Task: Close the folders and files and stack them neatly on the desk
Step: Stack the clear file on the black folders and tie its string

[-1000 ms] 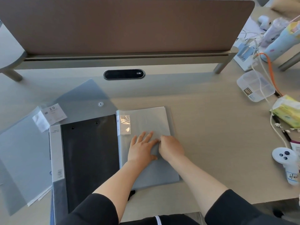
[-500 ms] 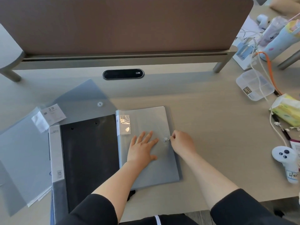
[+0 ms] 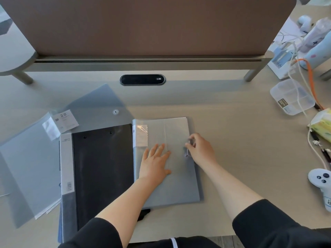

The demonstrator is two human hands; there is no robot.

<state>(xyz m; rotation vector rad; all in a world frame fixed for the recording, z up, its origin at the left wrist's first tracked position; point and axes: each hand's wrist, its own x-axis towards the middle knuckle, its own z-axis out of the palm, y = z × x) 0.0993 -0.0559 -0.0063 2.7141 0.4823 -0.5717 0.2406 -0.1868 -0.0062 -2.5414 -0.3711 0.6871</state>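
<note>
A grey translucent file (image 3: 177, 187) lies closed in the middle of the desk. My left hand (image 3: 155, 163) presses flat on its cover with straight fingers. My right hand (image 3: 200, 149) is at the file's right edge and pinches a thin elastic cord (image 3: 187, 151) that runs to a small button on the cover. Left of it lies a black folder (image 3: 102, 172) with a white spine label. A clear snap envelope (image 3: 96, 106) lies open behind it, and a grey pocket file (image 3: 26, 169) with a "20" label lies at the far left.
A brown partition (image 3: 143, 24) stands on a shelf along the back, with a black cable port (image 3: 142, 79) below it. At the right are a clear plastic box (image 3: 292, 97), cables, a tissue pack (image 3: 322, 124) and a white controller (image 3: 320, 181).
My right hand has moved from the file's middle to its right edge and lifted the elastic cord upward. My left hand has stayed flat on the cover.
</note>
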